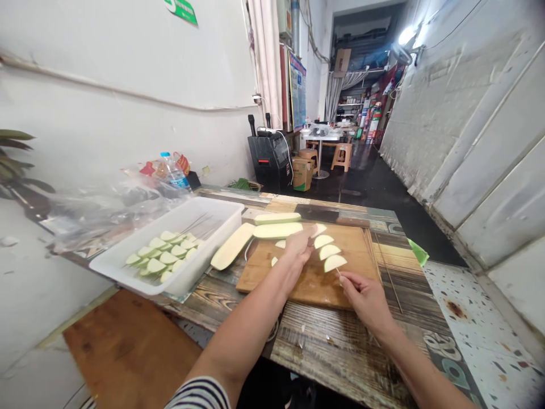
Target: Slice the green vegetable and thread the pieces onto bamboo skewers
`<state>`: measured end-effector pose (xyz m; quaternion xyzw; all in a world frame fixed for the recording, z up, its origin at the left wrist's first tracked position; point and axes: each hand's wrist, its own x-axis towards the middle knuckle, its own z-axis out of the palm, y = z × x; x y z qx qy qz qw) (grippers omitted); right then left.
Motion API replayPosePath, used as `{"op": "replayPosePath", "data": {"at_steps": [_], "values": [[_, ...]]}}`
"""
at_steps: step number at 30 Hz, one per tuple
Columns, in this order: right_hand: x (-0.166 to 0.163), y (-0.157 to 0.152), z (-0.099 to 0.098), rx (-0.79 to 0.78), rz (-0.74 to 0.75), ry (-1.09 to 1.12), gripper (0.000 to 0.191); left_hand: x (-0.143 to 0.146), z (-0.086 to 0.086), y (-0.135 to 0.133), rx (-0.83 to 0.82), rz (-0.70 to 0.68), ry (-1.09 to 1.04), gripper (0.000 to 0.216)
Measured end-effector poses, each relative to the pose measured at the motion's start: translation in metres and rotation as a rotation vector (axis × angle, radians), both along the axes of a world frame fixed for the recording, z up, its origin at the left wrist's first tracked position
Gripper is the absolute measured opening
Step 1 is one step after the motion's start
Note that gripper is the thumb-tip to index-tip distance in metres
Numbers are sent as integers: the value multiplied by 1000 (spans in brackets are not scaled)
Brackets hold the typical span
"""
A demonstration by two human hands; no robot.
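Observation:
My right hand (361, 294) pinches the bottom end of a thin wooden skewer (338, 272) over the cutting board (272, 278). Half-round zucchini slices (329, 251), pale with green skin, are threaded in a row along it. At the skewer's far end, the fingers of my left hand (299, 245) are closed on the last zucchini slice (319, 229); the fingertips are partly hidden. A few loose pieces lie on the board, partly behind my left hand. Halved zucchini lengths (277, 230) rest at the board's far left, and another half (233, 246) lies between board and tub.
A white plastic tub (221, 211) on the left contains several filled skewers. Bare skewers (389, 275) lie along the board's right side. Behind the board is a dark-bladed knife (320, 213). Plastic bags and a water bottle (175, 171) stand by the wall, with a black speaker (271, 156) beyond.

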<state>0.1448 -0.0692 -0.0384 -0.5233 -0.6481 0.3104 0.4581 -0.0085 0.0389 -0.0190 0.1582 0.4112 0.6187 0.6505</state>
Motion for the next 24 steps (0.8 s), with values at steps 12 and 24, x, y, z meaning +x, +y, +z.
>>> {"op": "replayPosePath", "data": {"at_steps": [12,24], "values": [[2,2,-4,-45,22,56,29,2,2,-1,23,-39,43,15],[3,2,0,176,-22,-261,29,4,1,-3,-7,-3,49,20]]}}
